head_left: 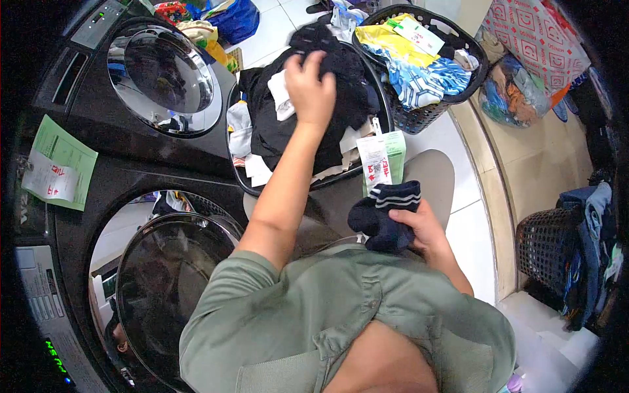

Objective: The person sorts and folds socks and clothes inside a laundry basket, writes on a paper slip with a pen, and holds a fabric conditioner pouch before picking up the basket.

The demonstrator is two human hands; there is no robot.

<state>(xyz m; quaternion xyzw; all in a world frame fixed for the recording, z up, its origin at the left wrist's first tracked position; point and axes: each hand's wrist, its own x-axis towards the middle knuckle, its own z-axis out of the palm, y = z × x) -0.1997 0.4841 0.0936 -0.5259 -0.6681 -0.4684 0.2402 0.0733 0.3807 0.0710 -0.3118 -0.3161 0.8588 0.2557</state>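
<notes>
A navy sock with white stripes sits in the grasp of the right hand, thumb on top, just in front of a green shirt. Slips hang from the basket ahead, between the sock and the black clothes. Over that heap, the left hand reaches with fingers spread, holding nothing visible; whether it touches the cloth cannot be told. A white cloth lies beside its wrist. To the right stand a second basket and a clear bag; to the left, dark machines show an upper door and a lower door.
</notes>
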